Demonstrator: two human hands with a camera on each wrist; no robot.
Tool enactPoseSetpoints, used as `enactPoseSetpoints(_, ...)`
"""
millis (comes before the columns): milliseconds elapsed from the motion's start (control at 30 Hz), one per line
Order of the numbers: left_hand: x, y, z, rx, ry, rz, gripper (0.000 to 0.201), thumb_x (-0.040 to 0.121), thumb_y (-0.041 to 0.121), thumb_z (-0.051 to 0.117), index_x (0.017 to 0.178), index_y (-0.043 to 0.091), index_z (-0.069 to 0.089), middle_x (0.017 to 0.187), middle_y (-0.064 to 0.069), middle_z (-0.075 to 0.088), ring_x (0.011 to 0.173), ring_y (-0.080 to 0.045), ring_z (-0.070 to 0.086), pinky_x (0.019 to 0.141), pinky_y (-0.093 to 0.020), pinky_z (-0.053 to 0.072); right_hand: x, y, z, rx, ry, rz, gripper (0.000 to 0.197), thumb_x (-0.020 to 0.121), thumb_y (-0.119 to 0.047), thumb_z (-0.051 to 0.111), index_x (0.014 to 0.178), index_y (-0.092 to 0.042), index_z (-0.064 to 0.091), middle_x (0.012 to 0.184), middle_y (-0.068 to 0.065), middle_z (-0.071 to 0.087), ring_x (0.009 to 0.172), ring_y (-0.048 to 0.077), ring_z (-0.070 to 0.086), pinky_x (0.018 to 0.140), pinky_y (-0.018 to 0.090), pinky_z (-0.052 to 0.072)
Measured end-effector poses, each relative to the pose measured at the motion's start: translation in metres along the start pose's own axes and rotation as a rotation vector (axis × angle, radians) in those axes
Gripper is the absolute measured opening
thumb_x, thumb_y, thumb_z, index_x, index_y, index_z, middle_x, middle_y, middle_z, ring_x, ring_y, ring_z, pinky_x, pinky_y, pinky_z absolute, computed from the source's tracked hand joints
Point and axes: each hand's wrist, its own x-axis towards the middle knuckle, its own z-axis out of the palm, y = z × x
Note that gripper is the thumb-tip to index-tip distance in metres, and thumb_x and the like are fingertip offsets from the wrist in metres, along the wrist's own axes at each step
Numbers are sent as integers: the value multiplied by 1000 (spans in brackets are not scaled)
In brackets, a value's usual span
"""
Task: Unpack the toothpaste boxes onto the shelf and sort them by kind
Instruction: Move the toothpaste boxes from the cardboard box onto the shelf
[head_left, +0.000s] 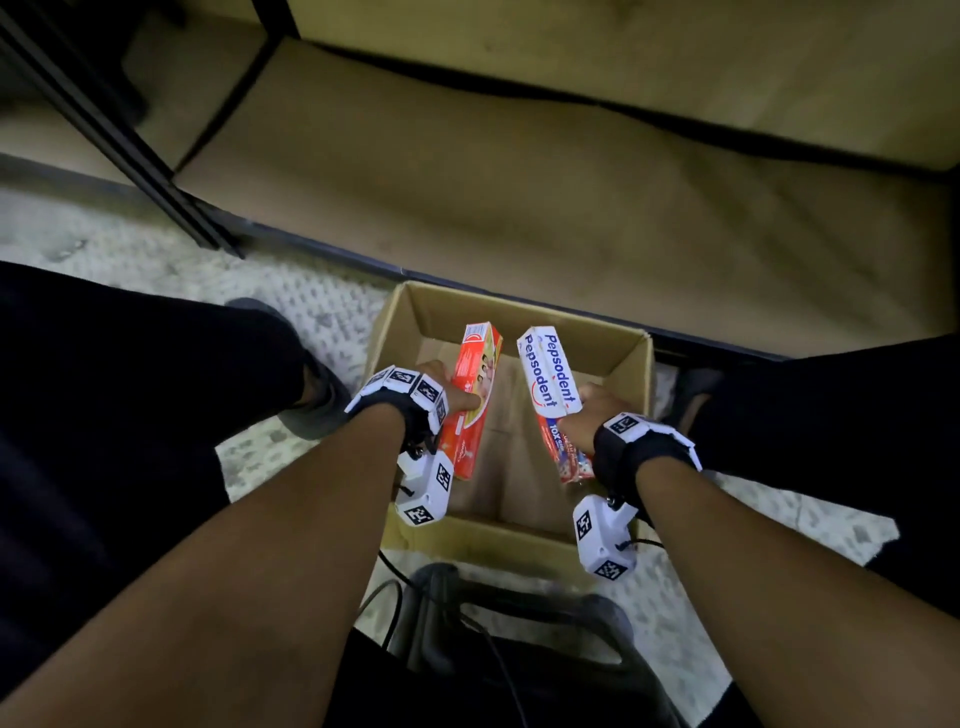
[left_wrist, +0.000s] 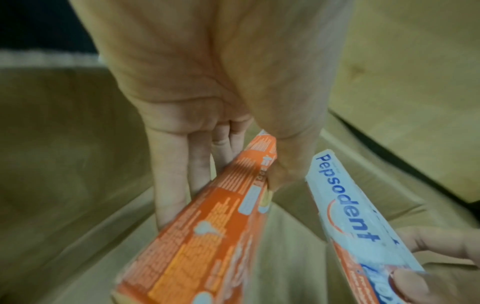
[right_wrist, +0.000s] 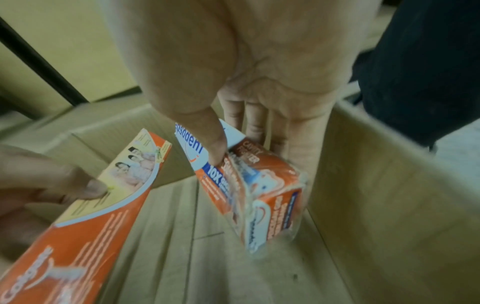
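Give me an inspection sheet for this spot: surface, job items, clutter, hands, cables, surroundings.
Surface: bare tan shelf, nothing on it.
Job items: orange toothpaste box and Pepsodent pack, both held over the open cardboard box.
Clutter: nothing seen.
Hands: left hand grips the orange box; right hand grips the Pepsodent pack.
Cables: black cable near the body.
Surroundings: speckled floor, dark shelf post.

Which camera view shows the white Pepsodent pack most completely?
The head view: the whole Pepsodent pack shows, held by the right hand over the cardboard box. The left wrist view shows its lettered side; the right wrist view shows only its near end, partly behind the thumb.
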Motion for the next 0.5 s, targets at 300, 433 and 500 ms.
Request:
enactPoseSetpoints(300,-72,42,-48,-30,143,103,52,56,65,67,85,22,66,81,2,72,73,-19,71,79,-35,59,-64,-29,-47,-44,53,-136,39,73,-49,61,104,-25,60,106,3,68,92,27,66,89,40,53)
enactPoseSetpoints(433,-111,63,-80,-94,224,190,37,65,58,70,78,24,64,75,6,70,72,-17,71,79,-34,59,-99,-47,-80,-60,108,-210,32,73,-45,62,100,-28,61,100,4,71,85,26,69,85,41,57)
enactPoseSetpoints(500,-130,74,-96,-186,257,223,33,68,51,74,79,22,61,79,0,72,72,-22,73,77,-39,60,-113,-58,-96,-76,145,-254,31,76,-42,63,102,-26,61,105,6,71,88,26,68,86,41,56)
